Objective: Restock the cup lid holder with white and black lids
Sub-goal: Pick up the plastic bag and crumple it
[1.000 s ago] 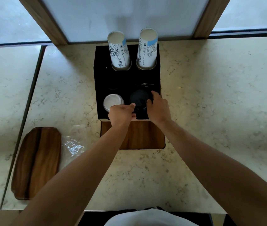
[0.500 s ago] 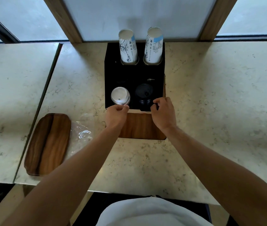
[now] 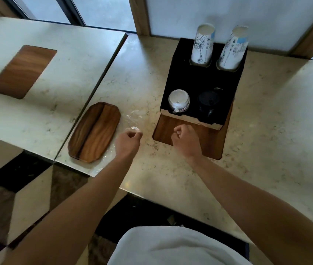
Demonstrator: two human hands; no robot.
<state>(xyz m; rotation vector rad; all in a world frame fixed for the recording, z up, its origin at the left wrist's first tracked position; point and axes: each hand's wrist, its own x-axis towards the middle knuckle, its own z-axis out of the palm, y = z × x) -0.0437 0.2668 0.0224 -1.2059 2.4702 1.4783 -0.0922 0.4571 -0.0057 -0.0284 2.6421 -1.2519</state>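
A wooden tray [image 3: 94, 131] lies at the left of the table [image 3: 266, 131], clear wrap [image 3: 133, 122] just beside it. The left hand [image 3: 128, 143] hovers at the wrap, fingers curled nearly closed; whether they pinch it I cannot tell. The right hand [image 3: 185, 142], loosely fisted and empty, hangs before the holder [image 3: 199, 79]. White lids [image 3: 178, 101] and black lids [image 3: 208, 103] sit stacked in its front wells. The restock looks done; best to clear the wrap without jostling the stacks.
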